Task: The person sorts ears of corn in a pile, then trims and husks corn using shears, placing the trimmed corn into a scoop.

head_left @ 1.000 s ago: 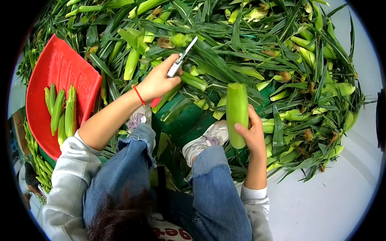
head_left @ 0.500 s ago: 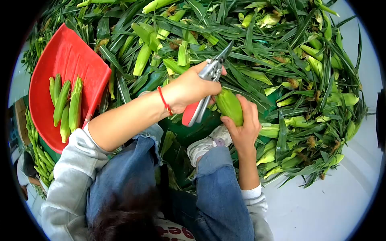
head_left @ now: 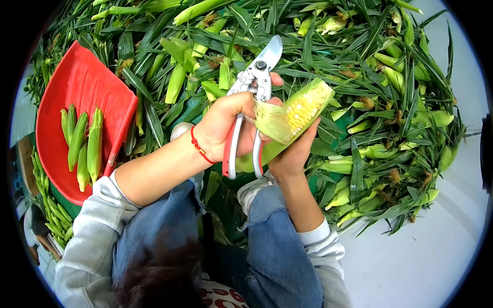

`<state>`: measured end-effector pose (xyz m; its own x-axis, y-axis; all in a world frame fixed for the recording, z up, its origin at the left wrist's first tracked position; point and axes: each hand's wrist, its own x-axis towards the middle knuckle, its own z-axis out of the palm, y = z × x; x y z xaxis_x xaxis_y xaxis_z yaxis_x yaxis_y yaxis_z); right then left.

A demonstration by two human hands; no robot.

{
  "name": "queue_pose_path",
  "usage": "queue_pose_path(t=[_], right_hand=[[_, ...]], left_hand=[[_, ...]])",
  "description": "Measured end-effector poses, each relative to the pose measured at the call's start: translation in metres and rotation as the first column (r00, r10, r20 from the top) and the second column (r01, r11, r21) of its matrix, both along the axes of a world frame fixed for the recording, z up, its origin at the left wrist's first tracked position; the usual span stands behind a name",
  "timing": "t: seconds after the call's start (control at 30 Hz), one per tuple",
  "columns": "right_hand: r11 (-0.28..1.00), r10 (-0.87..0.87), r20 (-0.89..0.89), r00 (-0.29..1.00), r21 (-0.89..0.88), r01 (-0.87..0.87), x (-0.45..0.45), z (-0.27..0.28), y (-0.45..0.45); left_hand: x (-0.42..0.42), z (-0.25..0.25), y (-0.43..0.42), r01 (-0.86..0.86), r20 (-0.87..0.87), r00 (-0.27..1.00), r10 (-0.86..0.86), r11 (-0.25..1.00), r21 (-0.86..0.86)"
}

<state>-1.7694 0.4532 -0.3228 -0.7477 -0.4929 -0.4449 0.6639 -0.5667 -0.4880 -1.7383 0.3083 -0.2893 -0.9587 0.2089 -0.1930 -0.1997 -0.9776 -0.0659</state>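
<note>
My left hand [head_left: 222,122], with a red cord bracelet at the wrist, is closed around pruning shears [head_left: 261,77]. Their blades point up and away, and the red-lined handles hang below the palm. The same hand's thumb and fingers pinch a peeled-back flap of husk [head_left: 272,123]. An ear of corn [head_left: 304,114] lies tilted in my right hand [head_left: 294,158], which grips it from below. Yellow and white kernels show through the opened husk. Parts of my right fingers are hidden behind the ear.
A red dustpan-like scoop [head_left: 82,66] at left holds several unpeeled ears [head_left: 95,143]. A heap of green leaves and ears [head_left: 390,133] surrounds me in front and at right. More ears [head_left: 56,215] are piled at far left, near another person [head_left: 38,226]. White floor [head_left: 390,262] shows at lower right.
The husk on the ear has been pulled open, exposing kernels. The ear now tilts up to the right, and my left hand with the shears has shifted slightly left and turned palm up.
</note>
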Motion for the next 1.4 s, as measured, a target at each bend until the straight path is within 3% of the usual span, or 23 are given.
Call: queue_pose_path(t=[0.1, 0.2, 0.33, 0.4, 0.43, 0.47, 0.5, 0.53, 0.57, 0.6, 0.67, 0.73, 0.77, 0.8, 0.87, 0.9, 0.93, 0.97, 1.03, 1.07, 1.2, 1.33, 1.4], right_hand=[[0.964, -0.008, -0.14, 0.99, 0.262, 0.045, -0.003, 0.003, -0.002], [0.947, 0.096, -0.22, 0.971, 0.32, -0.021, -0.005, -0.003, 0.003], [0.946, 0.13, -0.267, 0.955, 0.321, -0.039, 0.005, -0.02, 0.018], [0.907, 0.229, -0.426, 0.875, 0.42, -0.033, 0.006, -0.012, 0.019], [0.941, 0.203, -0.304, 0.931, 0.322, -0.1, 0.006, -0.014, 0.022], [0.951, 0.0, -0.037, 0.999, 0.31, 0.012, 0.009, -0.005, 0.008], [0.961, 0.062, -0.029, 0.998, 0.273, -0.051, 0.006, -0.006, 0.016], [0.987, 0.002, 0.177, 0.984, 0.158, -0.03, 0.003, -0.001, 0.011], [0.988, -0.103, 0.078, 0.992, 0.123, 0.092, 0.011, 0.01, -0.013], [0.999, 0.041, 0.03, 0.999, 0.013, -0.042, 0.007, 0.009, 0.0], [0.971, 0.238, -0.229, 0.944, 0.086, -0.224, 0.012, 0.029, -0.001], [0.951, 0.268, -0.341, 0.901, 0.24, -0.193, 0.007, 0.011, 0.016], [0.781, 0.294, -0.46, 0.838, 0.621, 0.067, -0.02, -0.007, 0.059], [0.805, 0.221, -0.502, 0.836, 0.578, 0.134, -0.02, -0.013, 0.062], [0.478, 0.041, -0.537, 0.843, 0.751, 0.456, -0.048, -0.036, 0.125], [0.46, 0.034, -0.598, 0.801, 0.72, 0.519, -0.05, -0.06, 0.137], [0.265, -0.3, -0.624, 0.722, 0.672, 0.691, -0.077, -0.08, 0.212], [-0.019, -0.3, -0.705, 0.642, 0.678, 0.735, -0.108, -0.094, 0.281], [-0.003, -0.449, -0.596, 0.666, 0.746, 0.666, -0.134, -0.106, 0.323], [-0.041, -0.498, -0.438, 0.748, 0.874, 0.484, -0.162, -0.089, 0.33], [-0.067, -0.365, -0.236, 0.9, 0.971, 0.228, -0.195, -0.088, 0.338], [0.481, -0.424, -0.188, 0.886, 0.782, 0.397, -0.165, -0.069, 0.304], [0.671, -0.408, -0.139, 0.902, 0.625, 0.399, -0.113, -0.03, 0.248]], left_hand=[[0.003, -0.001, 0.002, -0.023, 0.054, 0.998, 0.029, 0.994, -0.107], [0.001, 0.003, 0.008, -0.057, 0.132, 0.985, 0.111, 0.93, -0.362], [0.0, 0.016, 0.007, 0.023, 0.108, 0.994, 0.033, 0.878, -0.478], [0.009, 0.009, -0.013, 0.023, 0.052, 0.998, 0.042, 0.518, -0.855], [0.018, 0.001, -0.018, -0.031, -0.003, 0.997, 0.073, 0.38, -0.925], [0.014, -0.01, -0.014, -0.105, -0.092, 0.994, 0.059, 0.279, -0.955], [0.019, -0.006, -0.018, -0.038, -0.031, 0.999, 0.033, 0.234, -0.972], [0.02, -0.007, -0.014, 0.016, 0.011, 1.0, -0.023, 0.23, -0.973], [0.027, -0.023, 0.001, 0.018, 0.008, 0.998, -0.061, 0.173, -0.985], [0.052, -0.033, -0.006, 0.036, 0.035, 0.999, -0.035, 0.031, -0.999], [0.06, -0.014, -0.026, 0.17, 0.154, 0.981, -0.118, 0.149, -0.974], [0.091, -0.021, -0.045, 0.212, 0.209, 0.977, 0.035, -0.161, -0.964], [0.098, -0.013, -0.062, 0.163, 0.192, 0.981, -0.036, -0.39, -0.906], [0.114, 0.003, -0.086, 0.105, 0.203, 0.974, -0.099, -0.599, -0.794], [0.177, 0.006, -0.135, 0.184, 0.252, 0.967, 0.044, -0.803, -0.567], [0.221, 0.001, -0.172, 0.244, 0.284, 0.951, 0.119, -0.854, -0.46], [0.264, -0.003, -0.205, 0.307, 0.312, 0.929, 0.201, -0.888, -0.342], [0.3, 0.002, -0.234, 0.347, 0.396, 0.888, 0.235, -0.906, -0.241], [0.367, 0.003, -0.297, 0.342, 0.444, 0.847, 0.293, -0.939, -0.032], [0.394, 0.007, -0.319, 0.312, 0.415, 0.851, 0.322, -0.945, 0.092], [0.346, 0.012, -0.295, 0.353, 0.222, 0.92, 0.322, -0.929, -0.114], [0.193, 0.025, -0.188, 0.314, 0.275, 0.941, 0.199, -0.819, -0.48], [0.123, 0.026, -0.125, 0.316, 0.288, 0.947, 0.142, -0.576, -0.754]])
